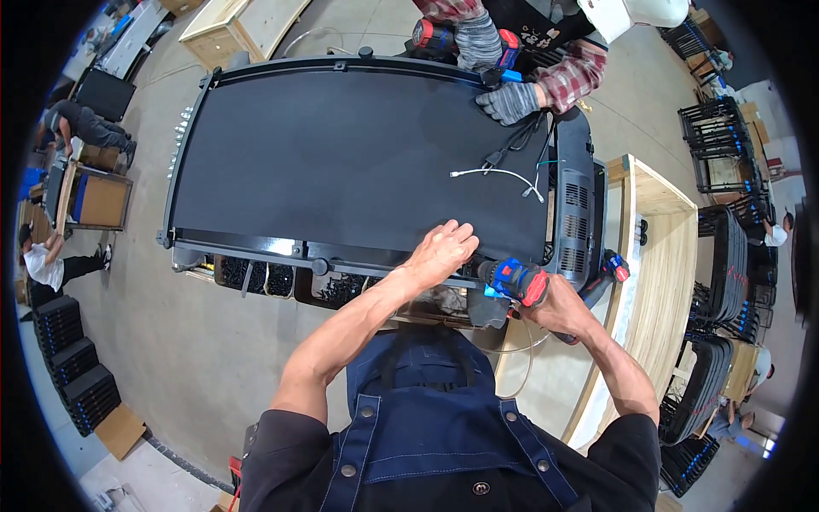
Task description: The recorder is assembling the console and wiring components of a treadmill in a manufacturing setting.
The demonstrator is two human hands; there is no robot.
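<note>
A treadmill with a wide black belt (358, 158) lies across in front of me. My right hand (559, 305) is wrapped round the grip of a blue and red cordless drill (519, 282), whose front end points left at the near side rail. My left hand (442, 253) rests over the near edge of the belt, left of the drill, with its fingers curled; whatever they may hold is hidden. A black power cord (512, 149) and thin white cables (499, 177) lie on the belt's right end, beside the vented dark motor cover (573, 200).
Across the treadmill, a co-worker's gloved hand (509, 104) rests on the far right corner; the other glove (478, 41) is at another red and blue power tool. Parts bins (277, 280) sit below the near rail. Wooden crates stand at right (661, 256) and far left (226, 34).
</note>
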